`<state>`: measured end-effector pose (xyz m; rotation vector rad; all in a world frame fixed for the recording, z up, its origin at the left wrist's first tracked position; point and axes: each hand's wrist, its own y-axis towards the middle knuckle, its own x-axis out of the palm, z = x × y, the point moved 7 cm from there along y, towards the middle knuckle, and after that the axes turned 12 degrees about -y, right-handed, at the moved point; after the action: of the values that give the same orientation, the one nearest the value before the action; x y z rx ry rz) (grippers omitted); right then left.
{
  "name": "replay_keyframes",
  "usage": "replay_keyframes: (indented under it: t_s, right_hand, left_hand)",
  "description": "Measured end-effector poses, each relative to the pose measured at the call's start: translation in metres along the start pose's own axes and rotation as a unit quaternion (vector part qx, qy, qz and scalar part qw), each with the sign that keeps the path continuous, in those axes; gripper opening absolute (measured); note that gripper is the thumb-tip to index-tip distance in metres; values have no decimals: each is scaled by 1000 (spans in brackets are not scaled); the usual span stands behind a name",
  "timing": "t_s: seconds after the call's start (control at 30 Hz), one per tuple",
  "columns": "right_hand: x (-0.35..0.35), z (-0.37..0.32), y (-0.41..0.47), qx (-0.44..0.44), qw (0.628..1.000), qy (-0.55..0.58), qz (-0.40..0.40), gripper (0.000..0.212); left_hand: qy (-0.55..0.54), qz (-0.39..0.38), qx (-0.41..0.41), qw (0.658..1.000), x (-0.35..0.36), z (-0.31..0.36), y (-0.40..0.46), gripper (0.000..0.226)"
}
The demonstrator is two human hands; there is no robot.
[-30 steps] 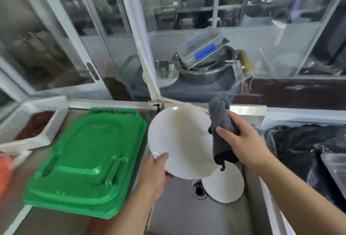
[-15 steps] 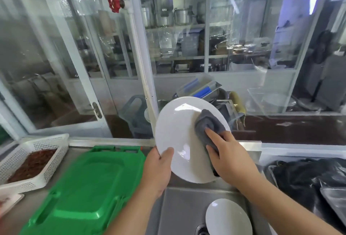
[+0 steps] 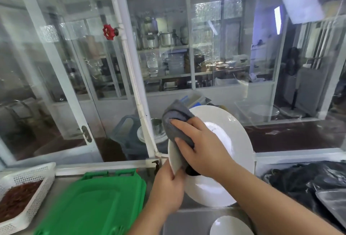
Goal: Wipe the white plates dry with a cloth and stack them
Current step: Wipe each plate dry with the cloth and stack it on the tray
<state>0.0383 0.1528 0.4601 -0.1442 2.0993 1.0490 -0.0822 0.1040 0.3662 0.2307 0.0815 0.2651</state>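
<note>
A large white plate (image 3: 232, 137) is held upright above the sink, its face turned toward me. My left hand (image 3: 167, 188) grips its lower left rim. My right hand (image 3: 202, 146) presses a grey cloth (image 3: 175, 118) against the plate's upper left part, fingers curled round the cloth, which folds over the rim. A second white plate (image 3: 230, 226) lies in the sink below, partly cut off by the frame's bottom edge.
A green plastic lid (image 3: 93, 203) covers the counter on the left, beside a white basket (image 3: 28, 191) of reddish-brown bits. Black bags (image 3: 303, 182) lie at the right. A glass partition and white pipe (image 3: 131, 66) stand right behind the sink (image 3: 187, 221).
The plate has risen and swung to the right, and my right hand with the cloth has moved from the plate's right side to its upper left rim. The view tilted upward.
</note>
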Motion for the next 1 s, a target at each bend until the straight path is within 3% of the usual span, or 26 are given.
replay_keyframes:
  t_s: [0.17,0.33,0.47,0.53,0.63,0.73,0.83,0.93,1.0]
  right_hand:
    - [-38,7,40,-1,994,-88,65,50]
    - [-62,56,44,144,976,-135,88,45]
    - [-37,63,4,198,970,-135,46,41]
    - [-19,48,-18,175,976,-125,31,46]
    - [-8,19,-29,63,988,-127,53,45]
    - [-12,1,-18,-35,986,-146,72,46]
    - [-7,-8,-2,-118,978,-172,1,56]
    - [-12,-12,14,-149,969,-197,12,55]
    - [-20,-10,28,-122,970,-205,52,54]
  left_hand:
    - [-32,50,4,998,-7,17,-2,28]
    - [-38,76,31,996,-17,33,1,28]
    - [-18,91,57,994,-19,42,8,20]
    - [-8,90,47,995,-19,40,13,13]
    - [-15,91,28,995,-17,34,14,14]
    - [-45,83,25,995,-11,35,11,34]
    - [-46,59,29,997,-4,39,9,37]
    - [-33,57,43,997,-7,45,11,33]
    - [-32,64,52,996,-8,47,9,30]
